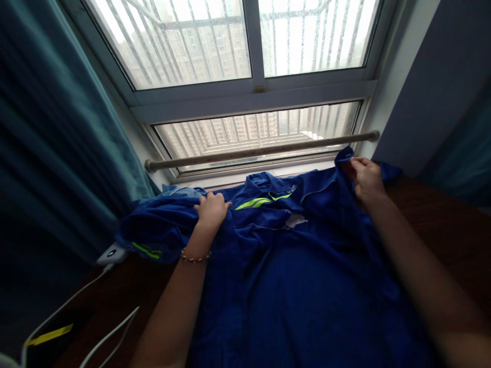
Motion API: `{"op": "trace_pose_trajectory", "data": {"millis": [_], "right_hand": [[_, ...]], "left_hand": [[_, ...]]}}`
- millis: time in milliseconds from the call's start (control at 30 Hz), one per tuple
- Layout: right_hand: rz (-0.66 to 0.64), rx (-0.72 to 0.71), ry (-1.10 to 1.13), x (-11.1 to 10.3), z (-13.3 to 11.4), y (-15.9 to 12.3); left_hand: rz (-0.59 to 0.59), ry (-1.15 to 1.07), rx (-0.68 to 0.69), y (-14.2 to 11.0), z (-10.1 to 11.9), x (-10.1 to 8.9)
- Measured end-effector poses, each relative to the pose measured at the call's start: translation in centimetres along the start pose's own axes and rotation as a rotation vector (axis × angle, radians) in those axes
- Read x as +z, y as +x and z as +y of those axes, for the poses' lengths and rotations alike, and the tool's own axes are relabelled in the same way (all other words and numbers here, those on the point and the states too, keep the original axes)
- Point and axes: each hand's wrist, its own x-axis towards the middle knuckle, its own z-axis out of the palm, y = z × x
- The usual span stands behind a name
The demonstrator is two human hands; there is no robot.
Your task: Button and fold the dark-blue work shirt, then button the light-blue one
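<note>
A dark blue work jacket [307,281] with bright yellow-green strips lies spread across the dark wooden surface, its collar towards the window. My left hand [213,208], with a beaded bracelet at the wrist, is closed on the fabric left of the collar. On the right, my right hand [366,176] pinches a part of the jacket and holds it raised above the surface. A white tag or label patch [296,221] shows inside the jacket. One sleeve bunches up at the left, and the fingertips of my left hand are partly hidden.
A metal rail [261,151] crosses in front of the barred window. Teal curtains [76,102] hang at the left, near a white device [111,254] with a cable. Light blue cloth [182,191] lies behind the sleeve. A yellow strip [51,335] is at lower left.
</note>
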Motion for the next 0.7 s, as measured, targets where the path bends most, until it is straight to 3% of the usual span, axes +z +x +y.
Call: {"op": "trace_pose_trajectory", "data": {"millis": [67, 133, 200, 300, 467, 567, 633, 700], "right_hand": [[-0.129, -0.116, -0.407, -0.1, 2.7, -0.2], [-0.293, -0.105, -0.822, -0.1, 5.4, -1.2], [-0.416, -0.008, -1.134, -0.1, 7.8, -2.7], [-0.496, 0.055, -1.342, 0.2, 9.7, -4.8], [-0.56, 0.102, -1.287, 1.7, 8.9, -5.7], [-0.712, 0.17, -1.151, 3.5, 7.2, -6.9], [-0.866, 0.267, -0.883, 4.9, 5.8, -9.0], [-1.015, 0.42, -0.435, 6.3, 4.5, -12.0]], "left_hand": [[-0.3, -0.013, 0.095, 0.4, -0.3, 2.1], [-0.505, -0.022, 0.241, 0.6, -0.3, 4.2], [-0.572, 0.021, 0.288, 0.7, -0.2, 5.7], [-0.563, -0.013, 0.301, 0.8, 0.0, 6.8], [-0.485, -0.283, 0.432, 1.4, -0.2, 6.2], [-0.265, -0.506, 0.409, 1.2, 0.7, 4.9], [-0.072, -0.749, 0.413, 0.4, 2.2, 3.4], [0.055, -1.006, 0.452, -1.3, 4.0, 1.8]]}}
